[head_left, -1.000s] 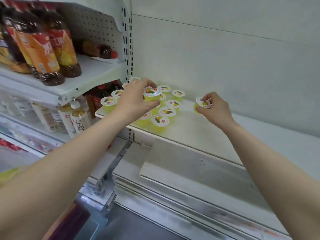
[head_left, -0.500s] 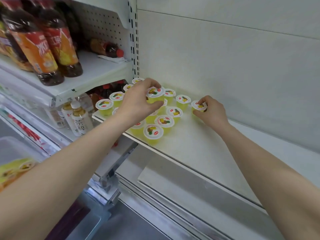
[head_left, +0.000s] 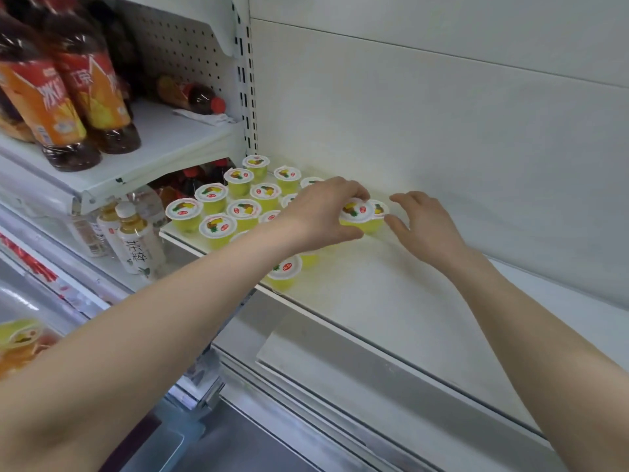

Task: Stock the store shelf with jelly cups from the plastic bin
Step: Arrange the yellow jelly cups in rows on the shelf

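Note:
Several yellow jelly cups (head_left: 243,210) with white printed lids stand in rows on the left part of a white store shelf (head_left: 391,301). My left hand (head_left: 323,212) grips one jelly cup (head_left: 357,214) by its lid and side, low over the shelf at the right end of the group. Just behind it stands another cup (head_left: 379,209). My right hand (head_left: 423,224) is beside that cup with fingers spread and relaxed, holding nothing. At the lower left edge, the plastic bin (head_left: 20,342) shows more yellow cups.
Large orange-labelled tea bottles (head_left: 68,97) stand on the upper left shelf. Small drink bottles (head_left: 134,240) fill the shelf below it. A slotted upright post (head_left: 250,107) divides the bays. The white shelf runs bare to the right; a lower shelf (head_left: 374,386) lies beneath.
My left hand carried its cup to the right, over the group, to beside the right-hand cup. My right hand let go of its cup on the shelf and opened.

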